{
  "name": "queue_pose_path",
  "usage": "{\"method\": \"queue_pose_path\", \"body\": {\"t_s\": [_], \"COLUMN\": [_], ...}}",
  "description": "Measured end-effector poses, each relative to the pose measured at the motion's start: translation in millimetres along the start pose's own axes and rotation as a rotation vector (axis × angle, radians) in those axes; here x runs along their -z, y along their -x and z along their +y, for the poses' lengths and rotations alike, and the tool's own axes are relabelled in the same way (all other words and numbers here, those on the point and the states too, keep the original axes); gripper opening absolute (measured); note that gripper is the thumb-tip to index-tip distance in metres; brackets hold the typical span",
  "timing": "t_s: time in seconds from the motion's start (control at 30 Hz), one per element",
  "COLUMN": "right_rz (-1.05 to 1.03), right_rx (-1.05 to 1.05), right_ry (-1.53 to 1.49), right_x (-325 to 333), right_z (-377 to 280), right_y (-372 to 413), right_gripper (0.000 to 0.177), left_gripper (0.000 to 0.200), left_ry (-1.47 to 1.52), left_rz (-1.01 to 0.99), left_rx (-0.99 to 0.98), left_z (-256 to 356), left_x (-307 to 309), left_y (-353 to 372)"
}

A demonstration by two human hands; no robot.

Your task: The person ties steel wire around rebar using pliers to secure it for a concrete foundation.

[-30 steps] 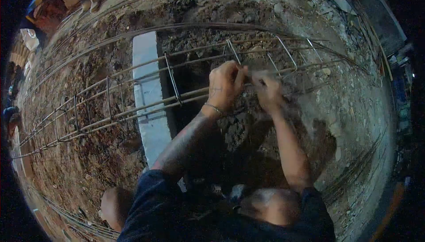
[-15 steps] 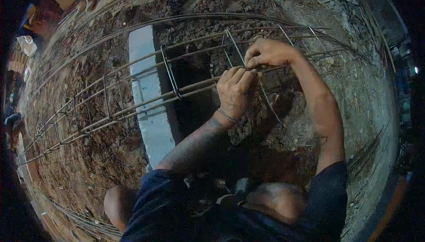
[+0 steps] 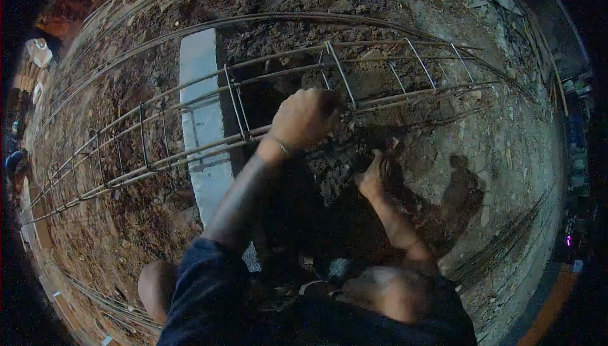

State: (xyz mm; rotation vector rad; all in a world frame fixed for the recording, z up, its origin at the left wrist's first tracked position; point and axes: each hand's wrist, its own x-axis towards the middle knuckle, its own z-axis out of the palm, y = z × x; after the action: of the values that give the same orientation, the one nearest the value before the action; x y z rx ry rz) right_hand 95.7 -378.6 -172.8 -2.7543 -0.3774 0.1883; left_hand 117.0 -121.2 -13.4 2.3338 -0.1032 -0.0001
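A long cage of steel bars (image 3: 183, 153) with square stirrups (image 3: 342, 74) runs across the view above the soil. My left hand (image 3: 306, 118) is closed at the cage's near bars, just left of an upright stirrup; what its fingers hold, if anything, is hidden. Lower and to the right, my right hand (image 3: 373, 175) is away from the bars over dark ground. Its thumb points up, but the other fingers are lost in shadow. Under the cage, left of my left hand, lies a pale white block (image 3: 201, 70).
Long thin rods (image 3: 272, 18) curve along the far side. More rods (image 3: 117, 305) lie at the lower left. Rough soil (image 3: 158, 219) surrounds a dark hollow in front of my knees (image 3: 399, 295). Part of another person (image 3: 14, 159) shows at the far left edge.
My right hand has left the bars and dropped down toward me. My left hand has shifted left along the cage and slightly up. The thin wire hanging below my hands no longer shows.
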Motion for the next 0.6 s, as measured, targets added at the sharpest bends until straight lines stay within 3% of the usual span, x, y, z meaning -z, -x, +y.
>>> {"method": "queue_pose_path", "body": {"t_s": [0.03,0.07,0.1,0.13,0.17,0.23,0.3,0.33,0.37,0.4,0.47,0.53,0.57,0.6], "right_rz": [-0.017,-0.020,-0.057,-0.092,-0.098,-0.014,0.078,0.125,0.130,0.087,0.043,0.157,0.150,-0.146], "right_rx": [-0.033,-0.029,-0.029,-0.031,-0.028,-0.257,-0.496,-0.618,-0.621,-0.620,-0.612,0.118,0.115,-0.102], "right_ry": [-0.386,-0.390,-1.144,-1.900,-1.913,-1.852,-1.765,-1.709,-1.704,-1.595,-1.473,-0.266,-0.252,-0.382], "right_x": [-23.0,-51.4,-98.0,-148.2,-131.1,-92.4,-48.9,-25.4,-27.5,-30.4,-32.8,-25.1,-15.6,-0.5], "right_z": [22.9,78.3,110.6,133.1,112.6,31.0,19.7,0.6,6.5,14.0,35.0,57.9,72.3,88.4], "right_y": [-5.1,-16.1,-14.4,-3.3,-2.7,-44.6,2.7,4.8,4.2,0.4,-2.3,3.7,7.6,8.0], "right_gripper": [0.066,0.066,0.067,0.070,0.070,0.066,0.062,0.060,0.060,0.056,0.053,0.029,0.029,0.043], "left_gripper": [0.023,0.025,0.033,0.033,0.034,0.033,0.033,0.031,0.030,0.030,0.026,0.024,0.023,0.023], "left_ry": [-0.103,-0.207,-0.131,0.000,0.109,0.126,0.205,0.467,0.729,0.737,1.188,1.319,1.345,1.375], "left_rz": [0.354,0.708,0.591,0.785,0.781,0.699,0.615,0.505,0.388,0.389,0.339,0.344,0.336,0.333], "left_rx": [-0.123,-0.246,-0.066,-0.063,-0.106,0.090,0.184,0.205,0.224,0.221,0.246,0.224,0.266,0.306], "left_z": [10.1,21.7,44.0,51.6,58.9,62.5,56.4,54.7,55.9,61.0,85.0,90.5,95.2,96.6], "left_x": [-5.5,-10.9,-7.2,-26.5,-42.4,-80.1,-92.3,-88.8,-86.5,-86.0,-65.8,-58.5,-48.1,-41.8], "left_y": [8.1,16.6,24.6,33.3,43.8,46.5,42.0,34.9,30.8,30.6,31.2,27.0,24.3,22.8]}}
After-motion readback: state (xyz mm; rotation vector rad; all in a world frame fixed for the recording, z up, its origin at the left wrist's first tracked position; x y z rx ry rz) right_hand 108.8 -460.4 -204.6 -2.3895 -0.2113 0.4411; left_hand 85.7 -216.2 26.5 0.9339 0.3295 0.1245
